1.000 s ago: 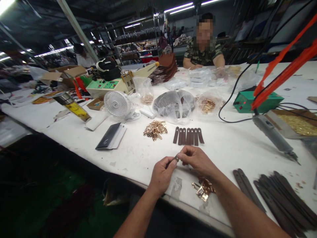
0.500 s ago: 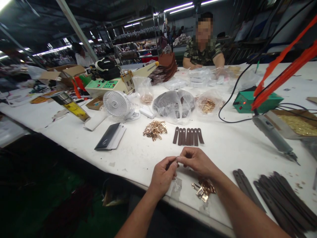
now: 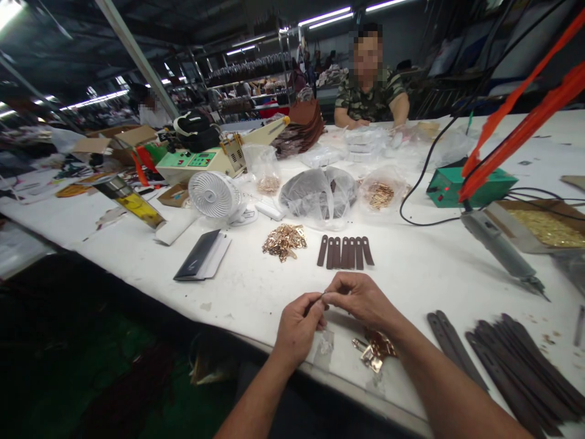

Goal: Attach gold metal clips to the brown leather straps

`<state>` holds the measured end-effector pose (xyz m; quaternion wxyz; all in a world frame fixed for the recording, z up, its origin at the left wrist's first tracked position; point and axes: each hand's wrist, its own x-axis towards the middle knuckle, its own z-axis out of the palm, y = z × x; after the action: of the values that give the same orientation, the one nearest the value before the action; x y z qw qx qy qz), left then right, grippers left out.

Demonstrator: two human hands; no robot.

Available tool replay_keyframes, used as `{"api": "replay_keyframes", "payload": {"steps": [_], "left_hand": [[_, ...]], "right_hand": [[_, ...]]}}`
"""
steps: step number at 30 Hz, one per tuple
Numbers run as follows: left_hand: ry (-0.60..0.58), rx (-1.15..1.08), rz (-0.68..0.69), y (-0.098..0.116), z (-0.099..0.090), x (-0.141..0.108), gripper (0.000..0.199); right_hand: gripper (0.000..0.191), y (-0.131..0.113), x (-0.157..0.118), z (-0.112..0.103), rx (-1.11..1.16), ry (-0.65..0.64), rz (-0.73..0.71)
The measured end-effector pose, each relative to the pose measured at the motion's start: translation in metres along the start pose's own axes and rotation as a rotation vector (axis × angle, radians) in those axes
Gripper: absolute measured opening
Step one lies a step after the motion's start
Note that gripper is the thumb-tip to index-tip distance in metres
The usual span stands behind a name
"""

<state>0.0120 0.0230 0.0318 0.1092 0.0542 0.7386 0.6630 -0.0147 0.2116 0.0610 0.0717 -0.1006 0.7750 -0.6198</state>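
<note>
My left hand and my right hand meet over the front of the white table, fingers pinched round a thin dark brown strip, mostly hidden by the fingers. Under my right wrist lies a small heap of shiny gold metal pieces. Beyond my hands is a row of several short brown leather tabs, each with a slot at its top. A larger heap of gold pieces sits to the left of the row. Long dark brown straps are stacked at the right.
A grey electric screwdriver hangs at the right by a green box. Plastic bags, a white fan and a dark notebook stand farther back. A person in camouflage sits across the table.
The view has shifted slightly. My hands stay together, with the fingers slightly moved around the brown strip.
</note>
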Motion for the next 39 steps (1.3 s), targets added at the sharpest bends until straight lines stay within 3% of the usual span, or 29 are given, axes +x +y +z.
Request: {"api": "replay_keyframes", "payload": {"steps": [7,10,14,20,26,28,31,34,39], "left_hand": [[0.08,0.126,0.093,0.002,0.002,-0.003,0.03],[0.184,0.336,0.35,0.0,-0.001,-0.001,0.021],[0.289,0.617,0.719,-0.003,-0.007,0.006,0.032],[0.361,0.896,0.829,0.0,-0.012,0.01,0.04],[0.34,0.897,0.745,0.003,-0.007,0.005,0.035],[0.329,0.758,0.638,0.003,-0.004,0.004,0.031],[0.338,0.495,0.356,0.005,-0.003,0.007,0.019],[0.318,0.292,0.108,0.007,-0.004,0.014,0.026],[0.266,0.198,0.009,0.009,-0.003,0.019,0.03]], "right_hand": [[0.015,0.002,0.002,0.004,0.024,0.017,0.007],[0.021,0.004,0.004,0.009,0.064,0.079,0.022],[0.033,0.003,0.005,0.015,0.082,0.121,0.104],[0.042,0.002,0.004,0.024,0.343,0.119,0.244],[0.04,0.005,0.005,0.024,0.368,0.139,0.222],[0.037,0.003,0.004,0.023,0.338,0.132,0.223],[0.034,0.001,0.003,0.022,0.282,0.104,0.228],[0.036,0.001,0.002,0.024,0.243,0.088,0.229],[0.033,0.001,0.001,0.025,0.154,0.102,0.223]]}}
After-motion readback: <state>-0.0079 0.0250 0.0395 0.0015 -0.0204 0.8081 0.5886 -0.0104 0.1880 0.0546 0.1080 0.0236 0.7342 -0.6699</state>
